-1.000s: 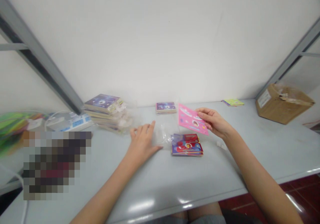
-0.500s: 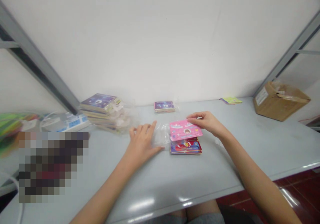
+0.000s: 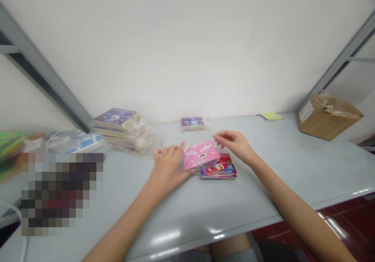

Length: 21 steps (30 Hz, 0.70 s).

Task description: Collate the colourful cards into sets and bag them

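A pink printed card (image 3: 200,155) lies mostly inside a clear plastic bag (image 3: 181,166), tilted a little. My left hand (image 3: 168,167) is closed on the bag's left side, index finger along the top and thumb underneath. At the card's upper right corner are the fingertips of my right hand (image 3: 234,145). They are drawn together, and whether they pinch the card or the bag's edge I cannot tell. Just below the pink card sits a small stack of red and blue cards (image 3: 219,170), its upper left part covered.
A tall pile of bagged purple card packs (image 3: 116,122) stands at the back left, near a power strip (image 3: 88,141). One purple pack (image 3: 192,123) lies by the wall. Further right are a yellow-green packet (image 3: 272,116) and an open cardboard box (image 3: 328,119).
The pink card has moved left from above the stack into the plastic bag. My right hand has shifted slightly left with it, while my left hand stays nearly in place.
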{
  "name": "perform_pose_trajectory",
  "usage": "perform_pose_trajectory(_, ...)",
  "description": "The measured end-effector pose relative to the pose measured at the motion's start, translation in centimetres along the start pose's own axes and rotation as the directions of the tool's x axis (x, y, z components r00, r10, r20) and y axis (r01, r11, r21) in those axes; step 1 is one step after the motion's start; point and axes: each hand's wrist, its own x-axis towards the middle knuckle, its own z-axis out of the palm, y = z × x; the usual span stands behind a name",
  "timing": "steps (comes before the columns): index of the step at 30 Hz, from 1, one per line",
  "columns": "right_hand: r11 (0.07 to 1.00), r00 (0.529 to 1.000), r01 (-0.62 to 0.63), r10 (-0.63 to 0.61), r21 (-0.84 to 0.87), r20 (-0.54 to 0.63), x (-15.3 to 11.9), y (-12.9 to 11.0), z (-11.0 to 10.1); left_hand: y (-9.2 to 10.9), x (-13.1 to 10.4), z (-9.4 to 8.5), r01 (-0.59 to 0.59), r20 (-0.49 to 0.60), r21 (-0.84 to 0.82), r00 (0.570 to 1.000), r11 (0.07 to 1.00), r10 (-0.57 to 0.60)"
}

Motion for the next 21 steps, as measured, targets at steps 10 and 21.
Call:
perform_pose_trajectory(10, 0.956, 0.98, 0.108, -0.057, -0.273, 0.189, -0.5, 0.1, 1.1, 0.2, 0.0, 0.0, -0.022, -0.005, -0.046, 1.0, 0.999, 0.022)
perform_pose_trajectory(21, 0.967, 0.949, 0.115, -0.039, -0.228, 0.312, -0.9, 0.5, 2.4, 0.0, -0.2, 0.1, 0.002, 0.144, -0.126, 0.989, 0.992, 0.016)
